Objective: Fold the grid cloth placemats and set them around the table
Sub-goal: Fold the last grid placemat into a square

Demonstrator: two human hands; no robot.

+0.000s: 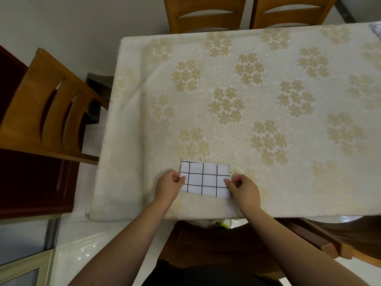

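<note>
A folded white placemat with a black grid [205, 178] lies flat near the front edge of the table [268, 100], which is covered in a cream cloth with golden flower clusters. My left hand [169, 187] pinches the placemat's left edge between thumb and fingers. At the right edge, my right hand [243, 187] pinches the cloth the same way. Another grid cloth [376, 30] shows partly at the table's far right corner, cut off by the frame.
Two wooden chairs [206, 13] stand at the far side and one wooden chair [47, 108] at the left end. A dark wooden chair [216, 244] sits under the near edge in front of me. Pale tiled floor lies at the lower left.
</note>
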